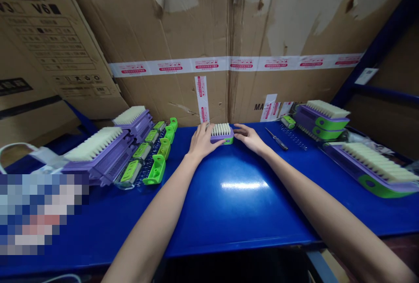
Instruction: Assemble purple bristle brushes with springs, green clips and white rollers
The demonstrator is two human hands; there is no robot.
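A purple and green brush with pale bristles (pixel 221 131) lies bristles up at the back middle of the blue table. My left hand (pixel 202 139) grips its left end, thumb along the front side and fingers behind. My right hand (pixel 250 138) is by the brush's right end with fingers stretched and apart, holding nothing; whether a fingertip touches the brush I cannot tell. To the right of that hand lies a dark-handled screwdriver (pixel 277 139), beside several thin springs (pixel 296 138).
Stacked purple brush parts (pixel 101 154) stand at left, beside green and grey blocks (pixel 131 170) and bright green end pieces (pixel 156 170). More purple and green brushes (pixel 376 165) sit at right. A cardboard wall (pixel 170 25) closes off the back of the blue table (pixel 235 217).
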